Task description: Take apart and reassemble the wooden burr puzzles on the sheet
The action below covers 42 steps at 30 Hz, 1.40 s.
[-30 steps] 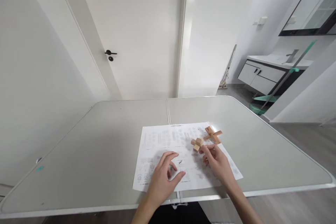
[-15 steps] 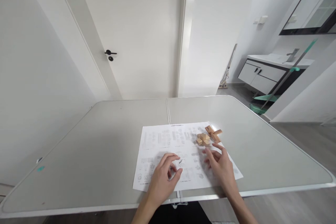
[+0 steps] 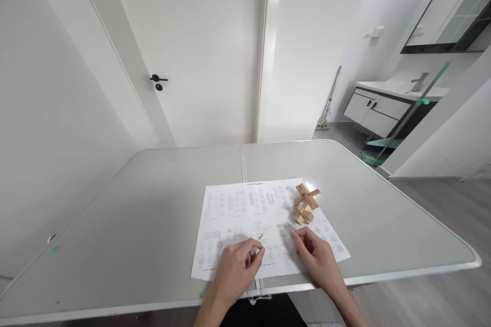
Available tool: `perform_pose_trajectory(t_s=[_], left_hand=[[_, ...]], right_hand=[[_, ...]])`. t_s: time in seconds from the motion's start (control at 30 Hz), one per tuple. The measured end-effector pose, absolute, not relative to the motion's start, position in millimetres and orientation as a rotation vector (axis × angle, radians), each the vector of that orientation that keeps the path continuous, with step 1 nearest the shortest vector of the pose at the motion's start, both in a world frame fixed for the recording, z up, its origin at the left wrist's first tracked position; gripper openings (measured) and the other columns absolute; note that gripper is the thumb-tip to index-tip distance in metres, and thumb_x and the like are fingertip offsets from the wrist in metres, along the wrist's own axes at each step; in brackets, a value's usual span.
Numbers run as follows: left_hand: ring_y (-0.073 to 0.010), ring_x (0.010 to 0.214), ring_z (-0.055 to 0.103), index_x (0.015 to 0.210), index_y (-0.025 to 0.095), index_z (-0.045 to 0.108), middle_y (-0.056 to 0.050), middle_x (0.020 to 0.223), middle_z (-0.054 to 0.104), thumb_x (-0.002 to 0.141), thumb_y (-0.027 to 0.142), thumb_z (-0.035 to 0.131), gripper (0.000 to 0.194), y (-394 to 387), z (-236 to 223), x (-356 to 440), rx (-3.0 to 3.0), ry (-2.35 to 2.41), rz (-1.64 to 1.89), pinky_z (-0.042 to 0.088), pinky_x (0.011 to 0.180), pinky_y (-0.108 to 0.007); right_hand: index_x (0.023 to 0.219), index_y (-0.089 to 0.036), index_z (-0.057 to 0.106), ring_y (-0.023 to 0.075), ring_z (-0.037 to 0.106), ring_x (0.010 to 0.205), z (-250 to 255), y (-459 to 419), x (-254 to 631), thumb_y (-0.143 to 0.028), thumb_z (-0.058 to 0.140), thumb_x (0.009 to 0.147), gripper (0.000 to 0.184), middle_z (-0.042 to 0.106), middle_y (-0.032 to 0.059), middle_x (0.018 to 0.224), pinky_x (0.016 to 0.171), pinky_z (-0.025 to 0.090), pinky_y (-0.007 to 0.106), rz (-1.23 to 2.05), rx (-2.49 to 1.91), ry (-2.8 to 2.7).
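My left hand (image 3: 240, 265) rests over the lower left part of a printed paper sheet (image 3: 245, 214), its fingers curled and the thumb and forefinger tips close together. I see nothing between them. My right hand (image 3: 316, 258) is at the sheet's lower right, also curled, thumb and forefinger pressed together with nothing visible in them. Just beyond it stands a pale wooden block puzzle (image 3: 303, 213) with knobs jutting out on several sides. Directly behind that lie darker wooden pieces (image 3: 308, 196), crossed over each other, at the sheet's right edge.
The sheet lies on a grey folding table (image 3: 134, 225) with a seam down its middle. Past the table are a white door (image 3: 199, 51), a mop (image 3: 330, 99), a washbasin cabinet (image 3: 378, 107) and a green dustpan (image 3: 372, 157).
The pale block puzzle has shifted right and nearer to me and sits turned. My right hand has drawn back from it. Fingers of both hands have closed in.
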<state>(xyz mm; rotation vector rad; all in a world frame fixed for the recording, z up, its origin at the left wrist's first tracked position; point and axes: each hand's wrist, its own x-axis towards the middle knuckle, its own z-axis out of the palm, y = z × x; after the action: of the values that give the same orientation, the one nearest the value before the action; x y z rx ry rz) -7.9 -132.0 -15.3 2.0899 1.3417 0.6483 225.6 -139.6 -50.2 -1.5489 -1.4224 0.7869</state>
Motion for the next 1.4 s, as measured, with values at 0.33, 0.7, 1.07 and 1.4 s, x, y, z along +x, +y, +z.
perform_pose_trajectory(t_s=[0.33, 0.7, 1.07, 1.4], left_hand=[[-0.0116, 0.053, 0.050, 0.081, 0.023, 0.061, 0.006, 0.059, 0.051, 0.100, 0.038, 0.050, 0.026, -132.0, -11.3, -7.5, 2.092, 1.352, 0.597, 0.041, 0.054, -0.023], [-0.0130, 0.055, 0.056, 0.077, 0.024, 0.060, 0.005, 0.060, 0.059, 0.096, 0.034, 0.054, 0.023, -133.3, -9.5, -7.3, 2.065, 1.322, 0.639, 0.046, 0.058, -0.024], [-0.0127, 0.052, 0.045, 0.075, 0.024, 0.048, 0.006, 0.058, 0.048, 0.099, 0.038, 0.042, 0.029, -128.1, -11.8, -17.9, 1.929, 1.482, 0.717, 0.033, 0.051, -0.024], [-0.0137, 0.055, 0.040, 0.073, 0.024, 0.044, 0.006, 0.059, 0.038, 0.098, 0.046, 0.040, 0.033, -116.8, -6.3, -73.8, 1.864, 1.757, 0.685, 0.031, 0.053, -0.024]], right_hand=[[0.068, -0.024, 0.047, 0.0150, 0.041, 0.054, -44.7, -142.5, 222.9, -0.059, 0.052, 0.095, 0.044, 0.045, -0.0056, 0.056, 0.054, 0.035, 0.025, 0.766, -1.554, -1.436], [0.068, -0.025, 0.048, 0.0168, 0.042, 0.055, -39.2, -142.4, 220.8, -0.068, 0.050, 0.092, 0.050, 0.046, -0.0043, 0.056, 0.056, 0.036, 0.027, 0.795, -1.564, -1.407], [0.069, -0.024, 0.046, 0.0163, 0.041, 0.056, -47.0, -141.2, 222.7, -0.064, 0.051, 0.093, 0.047, 0.045, -0.0047, 0.057, 0.057, 0.034, 0.027, 0.802, -1.559, -1.398], [0.068, -0.025, 0.044, 0.0166, 0.039, 0.056, -42.5, -140.8, 222.1, -0.070, 0.049, 0.091, 0.050, 0.043, -0.0052, 0.057, 0.057, 0.032, 0.027, 0.829, -1.575, -1.373]])
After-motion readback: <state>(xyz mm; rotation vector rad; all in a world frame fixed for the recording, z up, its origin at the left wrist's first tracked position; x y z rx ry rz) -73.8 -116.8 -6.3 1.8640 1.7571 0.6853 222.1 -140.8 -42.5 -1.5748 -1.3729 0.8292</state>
